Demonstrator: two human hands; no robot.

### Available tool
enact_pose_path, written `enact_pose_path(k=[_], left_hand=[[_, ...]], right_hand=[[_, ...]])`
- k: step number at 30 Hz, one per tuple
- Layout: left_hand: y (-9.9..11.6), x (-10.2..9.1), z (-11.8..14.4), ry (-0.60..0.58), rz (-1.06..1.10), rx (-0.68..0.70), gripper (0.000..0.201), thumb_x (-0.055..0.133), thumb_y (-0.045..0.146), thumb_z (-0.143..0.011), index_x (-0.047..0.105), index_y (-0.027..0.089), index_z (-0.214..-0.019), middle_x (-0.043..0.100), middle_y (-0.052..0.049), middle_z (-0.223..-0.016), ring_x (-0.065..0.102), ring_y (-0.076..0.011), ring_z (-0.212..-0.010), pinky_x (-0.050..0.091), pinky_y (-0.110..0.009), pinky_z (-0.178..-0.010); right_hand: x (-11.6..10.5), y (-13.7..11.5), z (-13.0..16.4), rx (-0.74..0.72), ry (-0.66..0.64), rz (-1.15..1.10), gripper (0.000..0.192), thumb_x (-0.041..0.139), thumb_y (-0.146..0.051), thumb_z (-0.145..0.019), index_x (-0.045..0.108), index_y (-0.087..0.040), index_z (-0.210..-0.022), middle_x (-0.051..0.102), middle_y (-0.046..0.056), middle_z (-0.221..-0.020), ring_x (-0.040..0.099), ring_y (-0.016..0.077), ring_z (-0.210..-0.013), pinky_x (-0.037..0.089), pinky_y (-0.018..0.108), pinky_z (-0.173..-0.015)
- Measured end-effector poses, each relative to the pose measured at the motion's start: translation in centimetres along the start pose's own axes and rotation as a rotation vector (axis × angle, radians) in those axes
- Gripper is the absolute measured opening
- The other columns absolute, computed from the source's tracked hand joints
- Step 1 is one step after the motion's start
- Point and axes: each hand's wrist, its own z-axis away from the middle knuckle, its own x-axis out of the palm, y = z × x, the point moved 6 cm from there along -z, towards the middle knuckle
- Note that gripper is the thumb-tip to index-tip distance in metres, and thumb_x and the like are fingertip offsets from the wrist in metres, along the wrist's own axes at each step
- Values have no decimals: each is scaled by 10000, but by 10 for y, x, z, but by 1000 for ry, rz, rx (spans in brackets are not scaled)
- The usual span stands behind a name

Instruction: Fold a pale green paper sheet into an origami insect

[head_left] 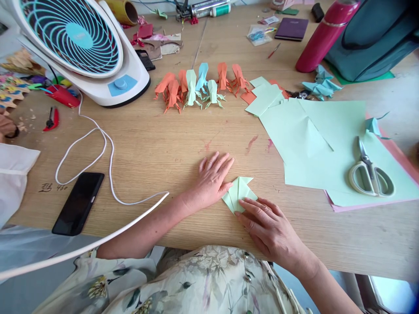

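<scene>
Head view: a pale green folded paper — creased, pointed flaps — lies on the wooden table, pinned flat between left hand and right hand; fingers extended, pressing, not clenched.

Left hand: palm down, flat, fingers extended and slightly spread, pointing away from the body and a little toward the right; thumb tucked low beside the index finger. Forearm bare, running back toward the torso at a slant. Right hand: palm down, fingers held together and nearly straight, pointing toward the left hand's thumb; fingertips just short of it. Right forearm bare, angled outward. Neither hand is curled into a grasp.
</scene>
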Motion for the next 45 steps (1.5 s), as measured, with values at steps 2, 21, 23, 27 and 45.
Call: enact_pose_path(k=[2,21,23,27,45], left_hand=[[0,0,0,3,-3,2,620,476,330,-971,274,204,-1543,282,-101,-1615,174,-322,-1506,191,-545,-1191],[4,2,1,-43,-83,-3,770,522,513,-938,250,145,-1557,205,-115,-1639,125,-366,-1508,153,-581,-1191],[4,2,1,-53,-95,-3,749,519,487,-948,238,167,-1564,189,-105,-1645,118,-367,-1510,153,-584,-1192],[4,4,1,-62,-143,-28,774,519,540,-943,209,216,-1574,176,-100,-1649,128,-373,-1508,177,-600,-1182],[1,5,6,-69,-300,-83,725,403,564,-978,201,213,-1580,141,-149,-1648,154,-387,-1505,245,-621,-1155]], right_hand=[[0,0,0,-6,5,0,386,478,-84,-935,605,-169,-1289,580,160,-1380,510,282,-1323,421,515,-1070],[1,-1,-1,2,-3,-7,356,467,-73,-937,623,-160,-1245,584,164,-1370,489,266,-1336,394,504,-1083],[1,-1,-1,5,-1,-8,352,468,-77,-941,623,-160,-1246,589,165,-1362,494,266,-1331,392,503,-1083],[0,0,-2,11,6,-12,326,477,-95,-952,629,-154,-1235,591,167,-1357,508,270,-1314,399,504,-1072],[0,0,-1,0,13,-7,335,476,-87,-943,626,-136,-1239,594,175,-1355,506,276,-1316,398,513,-1069]])
